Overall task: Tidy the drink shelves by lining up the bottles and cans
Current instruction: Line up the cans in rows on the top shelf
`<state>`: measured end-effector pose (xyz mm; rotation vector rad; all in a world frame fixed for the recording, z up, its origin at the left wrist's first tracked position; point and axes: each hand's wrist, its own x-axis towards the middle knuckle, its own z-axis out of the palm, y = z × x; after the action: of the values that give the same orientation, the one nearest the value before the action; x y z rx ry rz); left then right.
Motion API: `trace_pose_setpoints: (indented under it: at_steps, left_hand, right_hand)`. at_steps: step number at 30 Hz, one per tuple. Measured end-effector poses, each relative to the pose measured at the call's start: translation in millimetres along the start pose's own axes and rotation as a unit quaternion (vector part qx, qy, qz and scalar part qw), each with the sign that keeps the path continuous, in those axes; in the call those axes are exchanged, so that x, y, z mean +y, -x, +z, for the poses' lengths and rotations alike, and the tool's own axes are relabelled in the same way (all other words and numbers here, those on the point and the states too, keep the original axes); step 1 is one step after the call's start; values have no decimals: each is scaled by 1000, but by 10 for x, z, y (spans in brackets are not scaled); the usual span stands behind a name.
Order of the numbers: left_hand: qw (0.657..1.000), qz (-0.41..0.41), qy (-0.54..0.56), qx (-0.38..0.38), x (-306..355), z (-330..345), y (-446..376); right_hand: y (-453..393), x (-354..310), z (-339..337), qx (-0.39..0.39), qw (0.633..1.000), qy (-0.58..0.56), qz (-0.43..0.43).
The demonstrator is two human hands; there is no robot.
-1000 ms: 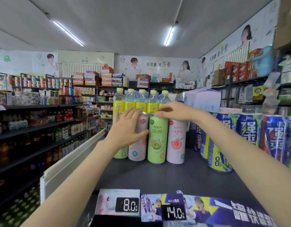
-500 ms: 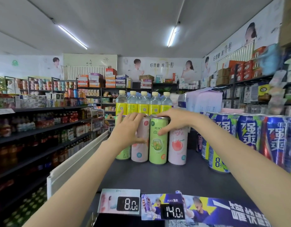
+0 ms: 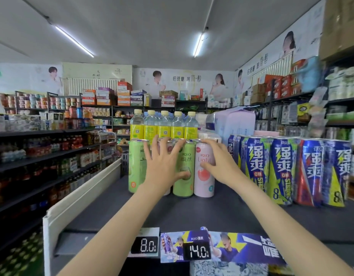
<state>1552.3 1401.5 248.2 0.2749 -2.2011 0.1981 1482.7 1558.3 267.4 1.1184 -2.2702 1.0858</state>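
Several tall RIO cans stand in a row on the dark shelf (image 3: 192, 214): a green can (image 3: 136, 166) at the left, a pale pink one mostly hidden behind my left hand (image 3: 162, 166), a green can (image 3: 185, 184), and a pink RIO Light can (image 3: 204, 180). My left hand lies flat against the fronts of the middle cans, fingers spread and thumb across the green can. My right hand (image 3: 218, 162) cups the right side of the pink RIO Light can, with its fingertips at the rim and its thumb on the front.
Yellow-labelled water bottles (image 3: 164, 126) stand right behind the row. Several large blue cans (image 3: 281, 170) line the shelf at the right, close to my right forearm. Price tags (image 3: 145, 245) hang on the front edge. A white side rail (image 3: 82, 198) bounds the shelf at the left.
My right hand has come down from the can tops to the side of the pink RIO Light can. My left hand has shifted right, uncovering the leftmost green can.
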Motion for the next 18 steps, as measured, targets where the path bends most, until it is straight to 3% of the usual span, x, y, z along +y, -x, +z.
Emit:
trace_pose_setpoints:
  at_steps: [4,8,10,13,16,18]
  left_hand:
    - [999,0,-5,32,-37,80,18]
    - [1000,3,19,-1,-65,-12,29]
    - [998,8,55,26,-160,-99,48]
    - [995,2,80,54,-419,-254,28]
    - [990,8,141,3,-618,-364,-54]
    - [987,18,156,-35,-645,-400,-118]
  right_hand:
    - [50,92,111,60,997,-40,-28]
    - [71,121,121,63,997,-41,-36]
    - [90,123,88,82,995,-32,-47]
    - [30,24,0,135,984,5,-118]
    - [-137,-135,26,64,984,89,-139]
    - [-208,-183,88,45,991,55,-110]
